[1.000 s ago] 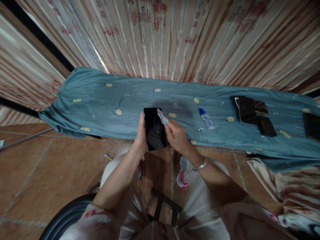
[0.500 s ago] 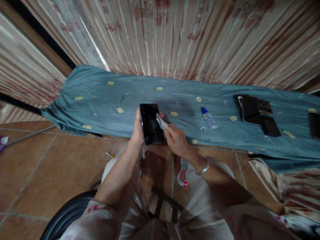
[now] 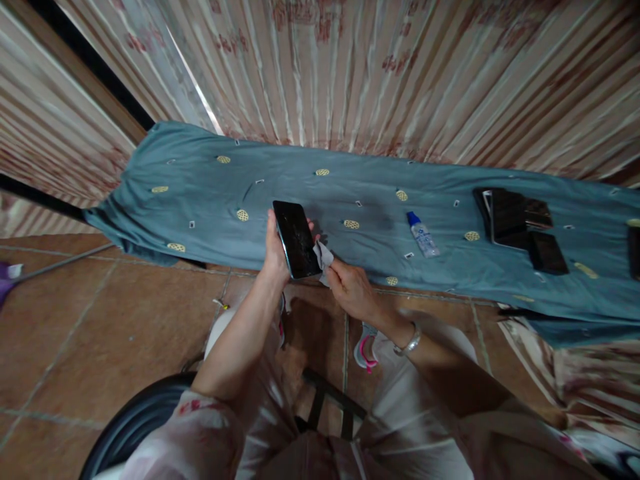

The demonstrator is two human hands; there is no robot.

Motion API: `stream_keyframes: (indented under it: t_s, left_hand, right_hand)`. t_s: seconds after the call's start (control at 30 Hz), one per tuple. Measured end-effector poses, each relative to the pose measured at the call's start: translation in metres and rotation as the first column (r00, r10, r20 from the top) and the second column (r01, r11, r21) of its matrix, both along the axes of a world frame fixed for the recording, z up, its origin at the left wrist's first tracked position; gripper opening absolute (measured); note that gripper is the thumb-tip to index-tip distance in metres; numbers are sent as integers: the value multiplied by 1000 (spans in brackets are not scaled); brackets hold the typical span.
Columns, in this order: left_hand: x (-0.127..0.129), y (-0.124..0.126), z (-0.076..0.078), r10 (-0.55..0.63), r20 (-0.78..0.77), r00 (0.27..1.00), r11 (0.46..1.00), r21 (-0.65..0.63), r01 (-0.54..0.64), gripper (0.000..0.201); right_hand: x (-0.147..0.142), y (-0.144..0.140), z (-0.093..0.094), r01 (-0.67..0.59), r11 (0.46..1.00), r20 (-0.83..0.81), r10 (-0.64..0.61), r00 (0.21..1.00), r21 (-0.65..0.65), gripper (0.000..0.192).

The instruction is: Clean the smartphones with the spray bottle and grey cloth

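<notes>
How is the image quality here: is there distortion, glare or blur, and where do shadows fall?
Head view: strong wide-angle bending, so the curtain fans outward; faint glare shows cracks on the phone; a soft shadow lies on the blue cloth beyond it; the edges are smeared, the centre fairly sharp.

Blue-capped bottle on teal cloth; stacked dark phones further right (well apart); striped curtain behind.

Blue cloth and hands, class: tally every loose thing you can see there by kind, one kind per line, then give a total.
Phones: 5, one in the left hand, about three stacked, one at the edge
Bottles: 1
Wipes: 1, right hand
Total: 7
</notes>
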State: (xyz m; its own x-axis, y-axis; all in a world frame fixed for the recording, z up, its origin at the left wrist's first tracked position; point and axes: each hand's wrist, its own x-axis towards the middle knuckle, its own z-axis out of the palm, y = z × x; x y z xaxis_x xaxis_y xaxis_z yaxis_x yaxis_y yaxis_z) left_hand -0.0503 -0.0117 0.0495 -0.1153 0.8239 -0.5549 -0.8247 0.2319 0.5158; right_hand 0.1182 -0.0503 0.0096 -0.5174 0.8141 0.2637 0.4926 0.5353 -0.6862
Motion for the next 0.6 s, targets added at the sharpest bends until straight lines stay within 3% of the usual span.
stream_keyframes:
  t_s: [0.23,0.43,0.6]
  left_hand:
    - [3,1,-3,95,-133,986,994,66,-87,60]
    - [7,2,-6,127,-239,963,989,109,-103,53]
    - [5,5,-16,167,-304,938,978,170,-119,44]
  right_hand:
    - [-7,-3,1,20,973,-47,-31,998,-230,17]
    - [-15,0,-6,-65,865,-223,-55,973,-497,15]
    - [-18,-2,-12,-126,798,-345,-107,932,-589,21]
